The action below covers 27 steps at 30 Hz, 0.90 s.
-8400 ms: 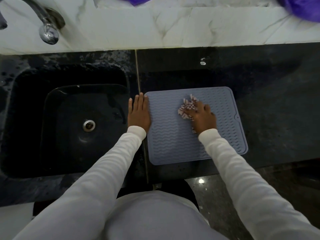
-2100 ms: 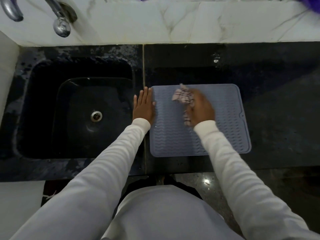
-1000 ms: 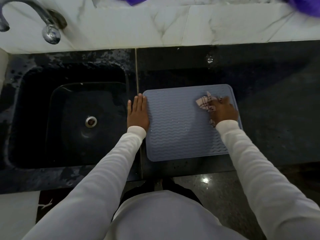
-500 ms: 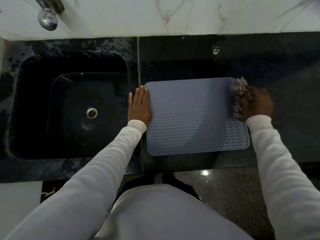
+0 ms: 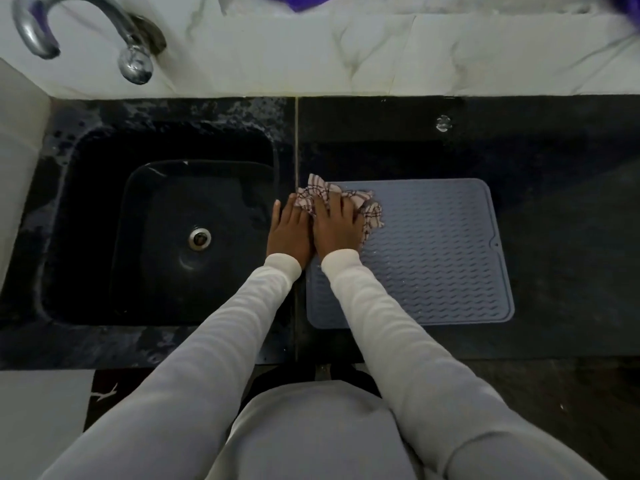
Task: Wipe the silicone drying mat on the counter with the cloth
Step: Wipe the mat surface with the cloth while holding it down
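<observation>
Up at the mat (image 5: pixel 433 254) corner, right hand (image 5: pixel 337 226) pressed cloth (image 5: pixel 317 192), fingers flat — flat-fingered left hand (image 5: pixel 289 233) needed to pin firmly.

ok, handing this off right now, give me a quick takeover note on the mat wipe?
Left hand: flat on the counter at the left edge of the drying mat, holding nothing.
Right hand: straight fingers press the cloth onto the mat's far left corner.
Done: wiping is under way; coverage so far can't be told.
Left: work across the mat; small glints mid-mat may be droplets.
</observation>
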Tool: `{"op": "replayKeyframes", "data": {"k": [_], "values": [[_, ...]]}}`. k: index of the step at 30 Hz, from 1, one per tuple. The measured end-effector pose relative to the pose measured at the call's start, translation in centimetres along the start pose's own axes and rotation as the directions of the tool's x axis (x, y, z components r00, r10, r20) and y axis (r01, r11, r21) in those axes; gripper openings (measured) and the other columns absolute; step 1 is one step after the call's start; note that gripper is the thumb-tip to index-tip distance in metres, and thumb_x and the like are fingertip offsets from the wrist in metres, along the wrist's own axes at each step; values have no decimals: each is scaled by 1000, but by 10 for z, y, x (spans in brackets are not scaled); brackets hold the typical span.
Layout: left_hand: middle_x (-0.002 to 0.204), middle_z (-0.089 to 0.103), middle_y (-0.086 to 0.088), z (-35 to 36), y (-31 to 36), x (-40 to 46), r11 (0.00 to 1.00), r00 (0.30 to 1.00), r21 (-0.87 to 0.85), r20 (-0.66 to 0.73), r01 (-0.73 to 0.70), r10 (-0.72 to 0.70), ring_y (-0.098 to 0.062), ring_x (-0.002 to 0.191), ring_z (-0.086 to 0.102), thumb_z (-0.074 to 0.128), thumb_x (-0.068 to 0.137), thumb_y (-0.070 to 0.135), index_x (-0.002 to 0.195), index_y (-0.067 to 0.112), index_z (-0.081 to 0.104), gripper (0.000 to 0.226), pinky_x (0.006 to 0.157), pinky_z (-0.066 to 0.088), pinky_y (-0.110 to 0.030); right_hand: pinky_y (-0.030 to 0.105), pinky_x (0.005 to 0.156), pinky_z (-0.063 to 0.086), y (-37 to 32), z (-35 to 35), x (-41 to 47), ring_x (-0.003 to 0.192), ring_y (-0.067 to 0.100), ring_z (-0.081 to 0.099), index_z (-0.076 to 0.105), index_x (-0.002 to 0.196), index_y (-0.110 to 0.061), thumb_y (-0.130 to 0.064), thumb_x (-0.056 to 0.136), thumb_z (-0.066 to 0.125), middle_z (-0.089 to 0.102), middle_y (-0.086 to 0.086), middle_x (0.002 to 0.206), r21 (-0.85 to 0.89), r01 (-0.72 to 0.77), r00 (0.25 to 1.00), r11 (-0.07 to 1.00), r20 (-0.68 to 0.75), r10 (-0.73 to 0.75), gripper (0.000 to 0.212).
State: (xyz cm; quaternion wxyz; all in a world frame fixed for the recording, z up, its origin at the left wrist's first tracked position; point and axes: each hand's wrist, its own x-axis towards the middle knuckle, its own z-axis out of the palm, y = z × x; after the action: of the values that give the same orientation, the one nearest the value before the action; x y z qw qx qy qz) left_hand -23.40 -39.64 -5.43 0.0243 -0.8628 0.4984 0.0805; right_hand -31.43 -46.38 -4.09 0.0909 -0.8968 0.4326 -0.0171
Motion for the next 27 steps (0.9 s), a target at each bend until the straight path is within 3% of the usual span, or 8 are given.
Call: {"op": "replayKeyframes", "data": {"k": [5, 10, 13, 17, 23, 27], "values": [[162, 22, -9, 0, 3, 0, 1000, 1000, 22, -4, 16, -16, -26, 151, 10, 33, 102, 31, 155, 8, 19, 59, 123, -3, -48, 52, 95, 42, 1, -11, 18, 123, 39, 44, 49, 134, -23, -25, 96, 48, 43, 15, 140, -36, 3, 997, 999, 77, 0, 39], [164, 11, -8, 2, 3, 0, 1000, 999, -7, -26, 29, -29, -25, 152, 7, 30, 103, 27, 156, 11, 10, 60, 122, -6, -48, 54, 95, 45, 22, -25, 22, 120, 44, 45, 40, 141, -20, -16, 92, 55, 31, 23, 144, -59, 11, 987, 998, 162, -1, 51], [165, 2, -8, 5, 3, 1, 999, 999, -7, 2, 34, -34, -24, 152, 2, 27, 104, 31, 157, 11, 1, 63, 122, -7, -48, 55, 99, 42, 53, -27, 25, 122, 46, 45, 34, 146, -22, -18, 97, 45, 23, 26, 150, -79, -51, 984, 996, 164, 64, 50], [165, 0, -9, 4, 3, 0, 999, 999, -28, -2, 33, -33, -24, 152, 0, 23, 104, 25, 157, 11, -2, 60, 122, -8, -47, 50, 91, 46, 122, -40, 30, 113, 45, 51, 46, 139, -24, -17, 94, 44, 40, 25, 136, 0, -205, 975, 979, 92, 204, 45], [165, 2, -10, 3, 4, 0, 997, 1000, -77, 1, 28, -28, -26, 152, 0, 25, 104, 23, 157, 10, 1, 59, 121, -10, -46, 52, 84, 48, 172, -57, 33, 102, 45, 56, 48, 136, -30, -28, 93, 53, 40, 22, 133, -45, -358, 928, 933, 96, 360, 43], [163, 14, -11, -2, 0, 2, 996, 1000, -90, -14, -7, 6, -28, 151, 12, 28, 101, 26, 156, 10, 12, 59, 122, -5, -48, 47, 79, 49, 142, -57, 37, 96, 41, 58, 55, 132, -25, -29, 92, 55, 49, 19, 120, 92, -265, 964, 960, 15, 265, 40]]}}
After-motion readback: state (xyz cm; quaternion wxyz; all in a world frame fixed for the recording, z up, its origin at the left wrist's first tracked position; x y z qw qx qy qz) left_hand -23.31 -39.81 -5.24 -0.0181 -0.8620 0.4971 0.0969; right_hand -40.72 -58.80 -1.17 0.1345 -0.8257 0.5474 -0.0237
